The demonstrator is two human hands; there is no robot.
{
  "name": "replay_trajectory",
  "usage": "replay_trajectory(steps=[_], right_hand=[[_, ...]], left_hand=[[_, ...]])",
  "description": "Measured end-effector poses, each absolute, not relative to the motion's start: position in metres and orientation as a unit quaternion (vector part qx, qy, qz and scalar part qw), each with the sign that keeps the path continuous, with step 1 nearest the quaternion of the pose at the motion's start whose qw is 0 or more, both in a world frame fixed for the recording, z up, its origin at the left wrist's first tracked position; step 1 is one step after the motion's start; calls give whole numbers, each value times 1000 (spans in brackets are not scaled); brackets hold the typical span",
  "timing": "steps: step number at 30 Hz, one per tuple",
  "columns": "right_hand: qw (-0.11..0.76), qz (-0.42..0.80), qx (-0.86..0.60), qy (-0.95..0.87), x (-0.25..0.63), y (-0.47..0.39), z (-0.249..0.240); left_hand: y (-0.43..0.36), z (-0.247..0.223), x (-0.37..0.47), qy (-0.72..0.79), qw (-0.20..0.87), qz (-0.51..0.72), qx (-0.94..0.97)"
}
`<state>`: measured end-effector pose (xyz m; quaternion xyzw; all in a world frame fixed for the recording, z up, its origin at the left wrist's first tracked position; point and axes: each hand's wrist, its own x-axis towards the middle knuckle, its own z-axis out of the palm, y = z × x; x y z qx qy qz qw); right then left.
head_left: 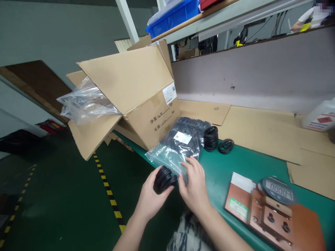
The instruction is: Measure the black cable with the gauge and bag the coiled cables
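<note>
My left hand is wrapped round a bundle of black rubber-looking rings, held beyond the table's near edge. Close beside it, my right hand has its fingers apart over the open end of a clear plastic bag; whether the fingertips press on the film I cannot tell. The bag lies on the green table and is full of similar black rings, with a white label on top. Right of the bag stands a stack of black rings, and a smaller loose bunch of rings lies next to it.
An open cardboard box stands behind the bag, clear plastic spilling from it. A digital gauge on a copper-coloured base sits at right. Cardboard sheets line the back, near a white bottle. A blue bin rests overhead.
</note>
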<state>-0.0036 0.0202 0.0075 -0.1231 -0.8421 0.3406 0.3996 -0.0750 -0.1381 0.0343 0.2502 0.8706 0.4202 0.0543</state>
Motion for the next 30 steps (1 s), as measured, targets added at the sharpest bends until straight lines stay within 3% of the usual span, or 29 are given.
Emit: replay_trajectory(steps=[7, 13, 19, 30], right_hand=[[414, 371, -114, -824, 0, 21, 17], [435, 377, -108, -811, -2, 23, 17], [454, 369, -87, -806, -1, 22, 18], [460, 361, -72, -808, -1, 21, 20]], left_hand=[[-130, 47, -93, 914, -9, 359, 190], [-123, 52, -86, 900, 80, 349, 249], [-114, 53, -97, 919, -5, 353, 175], [-90, 57, -107, 903, -12, 369, 218]])
